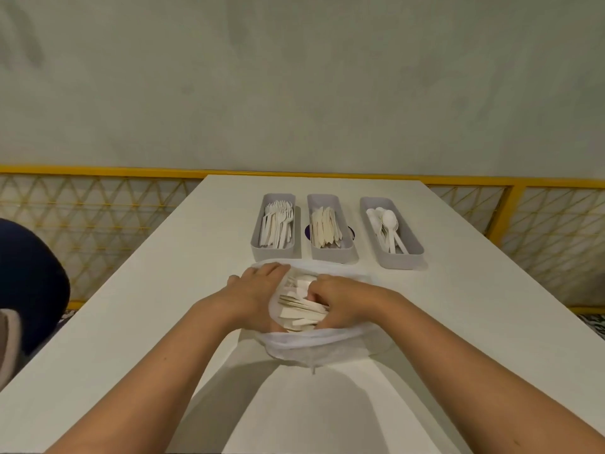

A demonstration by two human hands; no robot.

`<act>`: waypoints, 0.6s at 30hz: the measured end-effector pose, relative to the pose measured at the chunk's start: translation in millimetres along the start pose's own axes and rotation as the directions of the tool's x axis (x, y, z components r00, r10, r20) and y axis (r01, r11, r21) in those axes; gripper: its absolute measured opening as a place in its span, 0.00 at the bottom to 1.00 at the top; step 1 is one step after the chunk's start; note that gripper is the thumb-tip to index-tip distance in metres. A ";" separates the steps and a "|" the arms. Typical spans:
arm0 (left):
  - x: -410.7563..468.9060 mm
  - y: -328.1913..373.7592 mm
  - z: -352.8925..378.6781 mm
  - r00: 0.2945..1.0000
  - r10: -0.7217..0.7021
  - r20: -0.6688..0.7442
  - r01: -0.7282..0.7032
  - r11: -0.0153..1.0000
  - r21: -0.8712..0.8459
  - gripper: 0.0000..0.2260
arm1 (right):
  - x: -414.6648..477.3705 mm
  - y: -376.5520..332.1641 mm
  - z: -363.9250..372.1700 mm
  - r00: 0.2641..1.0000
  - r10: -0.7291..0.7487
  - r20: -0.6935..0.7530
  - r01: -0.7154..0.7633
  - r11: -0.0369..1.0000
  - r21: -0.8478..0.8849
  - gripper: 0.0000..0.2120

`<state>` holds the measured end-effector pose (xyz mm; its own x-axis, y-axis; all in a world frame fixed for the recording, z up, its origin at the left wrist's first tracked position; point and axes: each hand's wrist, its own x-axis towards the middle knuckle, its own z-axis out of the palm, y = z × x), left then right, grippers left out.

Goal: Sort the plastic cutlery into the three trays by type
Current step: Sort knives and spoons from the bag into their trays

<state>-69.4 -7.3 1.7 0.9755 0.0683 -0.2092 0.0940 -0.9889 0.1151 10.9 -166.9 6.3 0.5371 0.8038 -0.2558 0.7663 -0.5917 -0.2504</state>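
1. Three grey trays stand side by side at the far end of the white table (131,322), apart from one another, long sides running away from the person.
2. The left tray (273,255) holds white forks (276,224), tines pointing away.
3. The middle tray (334,255) holds cream knives (325,226); a purple round mark (307,231) shows from under it on both sides.
4. The right tray (401,262) holds white spoons (388,227), bowls pointing away.
5. A translucent white bag (320,345) lies open just in front of the trays, with the unsorted cutlery (301,314) heaped inside it.
6. The left hand (258,286) holds the bag's left rim, fingers curled over it.
7. The right hand (340,296) is inside the bag's mouth, fingers curled round some of the pieces; which type cannot be told.
8. The bag's far rim nearly reaches the left and middle trays.
9. Bare tabletop lies to the left of the trays and bag and to the right of the spoon tray, out to the table's edges.
10. A yellow railing (98,170) runs behind the table's far edge, and a dark blue rounded object (29,283) sits off the left edge.
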 end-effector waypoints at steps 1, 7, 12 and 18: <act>-1.8 0.1 -1.2 1.000 0.007 -0.003 -0.007 1.000 -0.005 0.48 | -0.8 1.0 0.1 1.000 -0.012 -0.005 0.012 1.000 0.019 0.14; -7.9 1.9 -2.8 1.000 0.020 0.003 -0.019 0.997 -0.073 0.48 | -7.2 9.4 8.9 0.999 -0.041 0.002 0.039 0.970 0.242 0.12; -9.1 -1.8 -1.3 1.000 -0.010 0.029 0.014 0.990 -0.140 0.47 | -16.9 18.1 5.7 0.999 -0.048 -0.007 0.047 0.936 0.350 0.18; -11.8 -8.4 -9.0 0.995 -0.027 0.094 0.051 0.965 -0.257 0.51 | -21.8 20.9 -1.7 0.997 -0.046 0.055 0.020 0.916 0.402 0.11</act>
<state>-79.9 1.4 12.0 0.9495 0.0823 -0.3027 0.1911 -0.9170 0.3501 15.8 -196.7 8.3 0.4811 0.8255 -0.2950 0.5707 -0.5503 -0.6095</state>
